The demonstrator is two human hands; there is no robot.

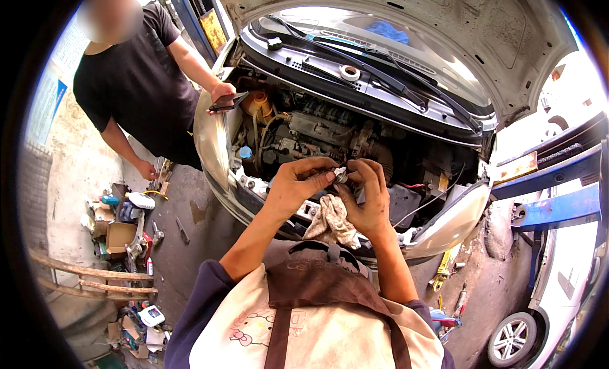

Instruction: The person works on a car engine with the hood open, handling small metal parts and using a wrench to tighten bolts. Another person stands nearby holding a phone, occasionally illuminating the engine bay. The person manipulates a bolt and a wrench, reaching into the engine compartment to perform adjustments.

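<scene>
My left hand [302, 182] and my right hand [368, 201] meet over the front of an open engine bay [317, 131]. Between their fingertips is a small silvery part [342, 177], with a bit of white at its left side; its exact kind is too small to make out. Both hands are closed in a pinch on it. A stained, crumpled rag [333, 222] sits just below, against the heel of my right hand; whether that hand also grips it cannot be told. Behind the hands lies the engine [317, 128], with hoses and a blue cap [245, 152] to its left.
The raised hood [444, 26] arches overhead. A tape roll [349, 73] rests on the cowl below the windshield. At the left stands another person [139, 84] holding a phone [228, 101]. Boxes and tools [120, 236] litter the left floor; a blue lift arm [558, 207] juts in right.
</scene>
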